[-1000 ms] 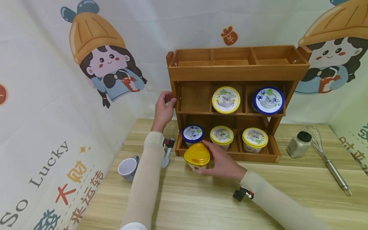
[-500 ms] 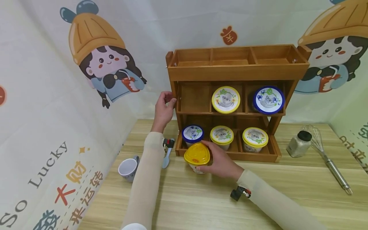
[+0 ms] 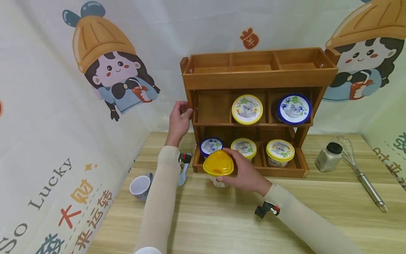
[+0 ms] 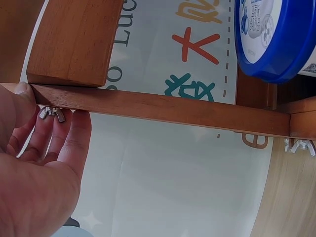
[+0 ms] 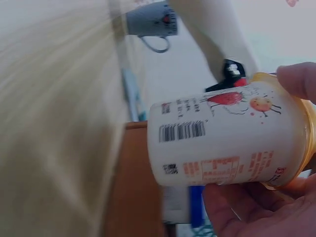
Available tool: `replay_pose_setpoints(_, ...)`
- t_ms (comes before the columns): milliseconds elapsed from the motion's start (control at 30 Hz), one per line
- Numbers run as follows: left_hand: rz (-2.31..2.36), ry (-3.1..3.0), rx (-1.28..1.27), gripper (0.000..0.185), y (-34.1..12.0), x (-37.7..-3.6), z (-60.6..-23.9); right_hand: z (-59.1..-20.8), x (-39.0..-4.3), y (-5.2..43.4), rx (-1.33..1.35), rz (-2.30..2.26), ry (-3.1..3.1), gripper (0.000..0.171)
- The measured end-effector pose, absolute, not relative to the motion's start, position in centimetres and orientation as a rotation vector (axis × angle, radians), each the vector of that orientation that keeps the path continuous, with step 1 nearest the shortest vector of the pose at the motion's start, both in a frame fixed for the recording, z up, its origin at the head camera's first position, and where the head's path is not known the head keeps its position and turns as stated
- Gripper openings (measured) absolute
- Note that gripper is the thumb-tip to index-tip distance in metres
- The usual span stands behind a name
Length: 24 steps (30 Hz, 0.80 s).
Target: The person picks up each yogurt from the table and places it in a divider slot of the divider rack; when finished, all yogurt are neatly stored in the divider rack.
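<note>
My right hand (image 3: 245, 173) grips a white cup with a yellow lid (image 3: 218, 164), held just above the table in front of the wooden rack's (image 3: 260, 79) bottom tier. In the right wrist view the cup (image 5: 227, 140) shows a barcode and fruit print, with my fingers (image 5: 296, 81) curled round it. My left hand (image 3: 179, 120) holds the rack's left upright at the middle shelf. In the left wrist view its fingers (image 4: 59, 140) curl behind the wooden bar (image 4: 163, 108) by a wing nut. The middle-left compartment is bare.
The rack holds a yellow-lidded (image 3: 247, 109) and a blue-lidded cup (image 3: 293, 109) on the middle shelf, and three cups below (image 3: 280, 150). A mug (image 3: 140, 187) and a spoon (image 3: 183, 174) lie left of it. A shaker jar (image 3: 328, 157) and a whisk (image 3: 361, 174) lie to the right.
My right hand has lifted the yellow-lidded cup off the table and raised it slightly toward the rack. My left hand has stayed on the rack's upright.
</note>
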<state>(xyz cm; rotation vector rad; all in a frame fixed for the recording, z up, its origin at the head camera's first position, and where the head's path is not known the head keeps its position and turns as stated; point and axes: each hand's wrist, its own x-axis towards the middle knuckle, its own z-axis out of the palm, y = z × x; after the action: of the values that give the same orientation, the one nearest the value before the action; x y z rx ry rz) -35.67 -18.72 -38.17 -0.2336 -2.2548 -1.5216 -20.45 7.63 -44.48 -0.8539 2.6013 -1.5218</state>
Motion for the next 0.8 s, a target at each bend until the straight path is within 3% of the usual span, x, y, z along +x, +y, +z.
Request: replay_pose_setpoints(800, -1.541, -2.259, -0.210, 0.028, -18.7, -35.8, -38.1, -34.5, -22.9, 8.3, -1.000, -1.781, 2.694, 0.101)
